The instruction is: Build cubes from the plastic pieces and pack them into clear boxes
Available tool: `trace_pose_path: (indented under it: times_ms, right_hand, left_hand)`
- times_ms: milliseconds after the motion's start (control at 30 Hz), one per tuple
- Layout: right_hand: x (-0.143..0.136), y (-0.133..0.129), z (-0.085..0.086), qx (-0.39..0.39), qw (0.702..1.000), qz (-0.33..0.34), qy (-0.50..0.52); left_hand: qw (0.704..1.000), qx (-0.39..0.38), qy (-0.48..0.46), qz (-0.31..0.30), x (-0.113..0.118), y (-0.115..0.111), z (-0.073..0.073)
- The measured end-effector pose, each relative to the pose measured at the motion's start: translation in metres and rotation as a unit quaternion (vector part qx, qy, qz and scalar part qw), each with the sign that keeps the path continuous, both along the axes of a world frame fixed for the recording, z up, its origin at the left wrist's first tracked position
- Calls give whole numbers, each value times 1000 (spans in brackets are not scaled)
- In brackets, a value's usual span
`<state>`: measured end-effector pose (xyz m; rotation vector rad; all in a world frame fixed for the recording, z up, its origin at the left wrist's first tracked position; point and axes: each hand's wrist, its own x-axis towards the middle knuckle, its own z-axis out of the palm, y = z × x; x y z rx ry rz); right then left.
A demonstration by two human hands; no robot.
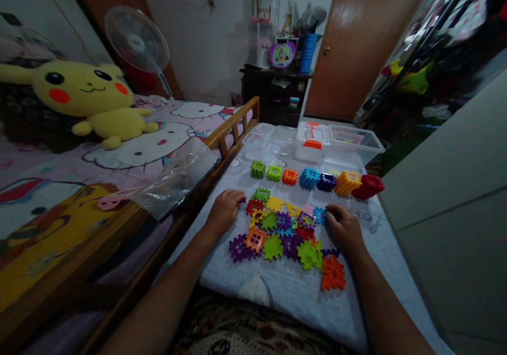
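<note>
Between my hands lies a loose spread of toothed plastic tiles, among them a green tile (273, 246), an orange tile (332, 273) and a purple tile (238, 248). My left hand (226, 211) is at the spread's left side, its fingers closed on a small purple tile (242, 200). At the right side, my right hand (345, 225) has its fingertips against a blue tile (320, 215); whether it grips the tile is unclear. Behind the spread stands a row of tile stacks: green (258, 169), orange (290, 177), light blue (309, 177), dark blue, yellow and red (368, 186).
Clear plastic boxes (354, 145) and a lidded box with an orange handle (311, 151) stand at the back of the cloth-covered surface (293, 313). On the left are a wooden bed rail (232, 129), a plastic bag (178, 178) and a yellow plush toy (114, 125).
</note>
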<state>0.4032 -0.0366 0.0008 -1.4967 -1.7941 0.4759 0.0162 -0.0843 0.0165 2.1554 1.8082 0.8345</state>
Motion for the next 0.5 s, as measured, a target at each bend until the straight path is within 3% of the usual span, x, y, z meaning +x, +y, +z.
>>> trace_pose_path:
  times_ms: [100,200,333,500]
  right_hand:
    - [1,0,0,1,1000,2,0]
    - [1,-1,0,1,1000,0,5]
    - [0,-1,1,-1,1000,-2,9]
    - [-1,-1,0,4,1000,-11,10]
  left_hand:
    - [996,-73,7,-49,-11,-8,-6]
    - [988,-136,-22,-75,-22,-22,-2]
    - [986,-143,-57,-67,-28,-40,19]
    - [982,-152,-15,-112,-14,-58,44]
